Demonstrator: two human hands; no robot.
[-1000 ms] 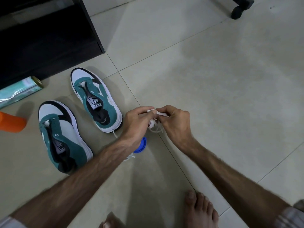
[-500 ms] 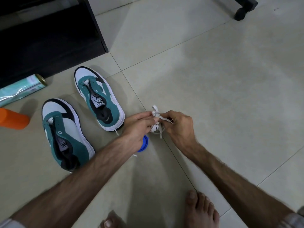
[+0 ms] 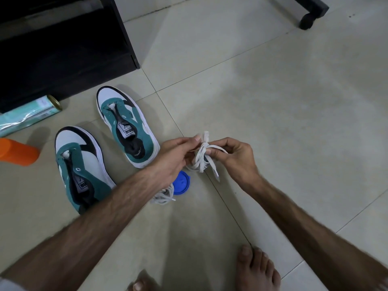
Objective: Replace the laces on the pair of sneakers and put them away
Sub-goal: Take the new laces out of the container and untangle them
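Both hands' fingers, left (image 3: 174,158) and right (image 3: 235,158), pinch a knotted lace bundle (image 3: 202,156) hanging roughly vertical; sneakers (image 3: 126,127) point away.

Far green-and-white suede sneaker (image 3: 126,124): grey tongue label reads "PUMA", upside down from here. Near matching sneaker (image 3: 80,166): same tongue label, lettering partly legible.
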